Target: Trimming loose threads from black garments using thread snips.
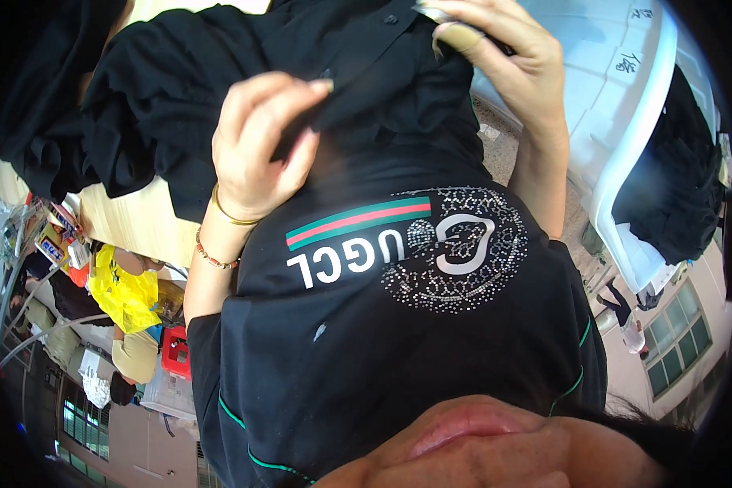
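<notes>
A black garment (179, 69) with small dark buttons lies bunched across the table and over my lap. Above it, my left hand (260, 138) has bent fingers, with the thumb and forefinger apart and nothing visible between them. At the garment's far right edge, my right hand (508, 61) is closed, thumb toward forefinger. A tan cover (461, 36) wraps its thumb. Something pale and shiny (431, 11) shows at its fingertips, too small to name. A button (390, 20) on the cloth is close to these fingertips.
A pale wooden table (130, 220) is under the garment. On the right stands a large whitish plastic tub (626, 179), with black cloth (675, 171) beyond its rim. At left are a yellow plastic bag (122, 285), a red crate (176, 354) and another person (134, 354).
</notes>
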### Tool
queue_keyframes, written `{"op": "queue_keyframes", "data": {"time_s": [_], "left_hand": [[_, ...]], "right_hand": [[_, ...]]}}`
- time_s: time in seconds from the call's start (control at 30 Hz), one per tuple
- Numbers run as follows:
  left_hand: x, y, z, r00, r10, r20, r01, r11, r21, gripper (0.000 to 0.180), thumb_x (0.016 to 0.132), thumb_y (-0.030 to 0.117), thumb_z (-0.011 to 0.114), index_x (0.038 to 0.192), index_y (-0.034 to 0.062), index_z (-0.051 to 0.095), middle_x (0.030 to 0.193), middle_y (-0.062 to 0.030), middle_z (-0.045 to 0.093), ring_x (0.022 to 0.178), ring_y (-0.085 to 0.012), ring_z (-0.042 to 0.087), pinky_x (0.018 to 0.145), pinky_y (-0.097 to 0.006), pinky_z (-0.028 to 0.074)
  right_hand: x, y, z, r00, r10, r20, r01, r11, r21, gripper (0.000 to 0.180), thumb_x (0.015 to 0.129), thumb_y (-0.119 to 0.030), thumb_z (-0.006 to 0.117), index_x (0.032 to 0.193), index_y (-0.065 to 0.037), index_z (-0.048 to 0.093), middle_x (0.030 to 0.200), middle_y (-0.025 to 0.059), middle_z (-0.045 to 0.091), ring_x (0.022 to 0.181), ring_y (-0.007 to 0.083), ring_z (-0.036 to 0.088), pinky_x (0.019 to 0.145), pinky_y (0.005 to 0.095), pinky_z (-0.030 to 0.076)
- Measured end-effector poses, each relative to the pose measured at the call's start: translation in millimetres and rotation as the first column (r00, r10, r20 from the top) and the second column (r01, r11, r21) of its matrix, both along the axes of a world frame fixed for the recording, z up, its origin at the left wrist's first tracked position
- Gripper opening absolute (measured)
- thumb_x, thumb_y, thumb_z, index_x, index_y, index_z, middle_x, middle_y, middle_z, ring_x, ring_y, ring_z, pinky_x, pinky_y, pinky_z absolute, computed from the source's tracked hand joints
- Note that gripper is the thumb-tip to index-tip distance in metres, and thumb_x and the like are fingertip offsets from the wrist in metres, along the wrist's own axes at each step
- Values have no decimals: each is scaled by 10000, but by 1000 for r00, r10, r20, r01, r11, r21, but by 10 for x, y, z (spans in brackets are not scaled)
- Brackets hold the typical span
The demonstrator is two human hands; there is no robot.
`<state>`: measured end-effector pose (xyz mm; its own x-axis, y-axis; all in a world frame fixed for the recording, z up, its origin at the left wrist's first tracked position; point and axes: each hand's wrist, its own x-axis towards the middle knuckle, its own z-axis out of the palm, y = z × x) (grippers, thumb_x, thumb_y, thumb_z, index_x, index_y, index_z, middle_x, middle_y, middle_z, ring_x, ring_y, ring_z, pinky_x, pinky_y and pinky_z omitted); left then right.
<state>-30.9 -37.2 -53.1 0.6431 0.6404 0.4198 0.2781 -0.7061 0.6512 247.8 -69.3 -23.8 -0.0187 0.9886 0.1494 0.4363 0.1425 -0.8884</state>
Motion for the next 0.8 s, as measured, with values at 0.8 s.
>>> {"op": "queue_keyframes", "data": {"time_s": [0.8], "left_hand": [[82,238,159,843,387,373,194,428,-883,197,957,123,658,1103,5,720,1019,-44,726,952,-108,660,895,-221,480]], "right_hand": [[-315,44,55,974,176,143,-205,953,225,411,774,-12,766,1179,16,695,941,89,636,820,156,608,710,246,479]]}}
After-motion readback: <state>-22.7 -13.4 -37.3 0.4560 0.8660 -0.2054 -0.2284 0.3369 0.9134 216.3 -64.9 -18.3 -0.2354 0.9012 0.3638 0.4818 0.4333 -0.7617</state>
